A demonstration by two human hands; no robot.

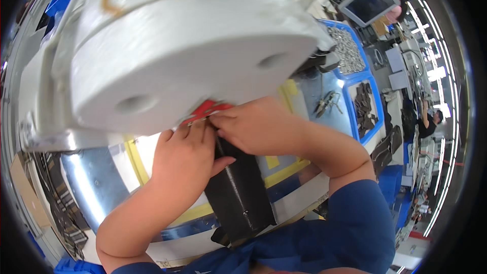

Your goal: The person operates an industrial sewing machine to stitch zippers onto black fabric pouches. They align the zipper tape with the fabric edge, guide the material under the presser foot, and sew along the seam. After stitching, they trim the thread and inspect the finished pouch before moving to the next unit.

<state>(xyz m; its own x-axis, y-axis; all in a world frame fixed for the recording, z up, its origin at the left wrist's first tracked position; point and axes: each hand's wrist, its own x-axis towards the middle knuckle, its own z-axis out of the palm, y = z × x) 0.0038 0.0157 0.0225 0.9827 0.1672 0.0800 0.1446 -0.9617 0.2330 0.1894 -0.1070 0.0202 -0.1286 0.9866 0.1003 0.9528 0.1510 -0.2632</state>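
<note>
A long black fabric piece [256,190] with a silvery zipper [232,181] down its middle lies lengthwise before me, its near end close to my body. At its far end a red piece [207,107] shows beneath the white machine head [198,71]. My left hand [183,155] rests on the left side of the fabric, fingers stretched toward the red piece and thumb spread over the zipper. My right hand [256,127] lies across the far end, its bent fingers gripping the fabric's edge beside the red piece. The machine head hides whatever lies beyond the fingertips.
Yellow tape strips [136,165] mark the worktable. To the right lie snips [327,104], a blue tray [361,45] of small silvery parts and another blue tray [378,109] of dark pieces. A monitor [369,1] stands behind. Plaid cloth [66,210] hangs at left. Another person sits far right.
</note>
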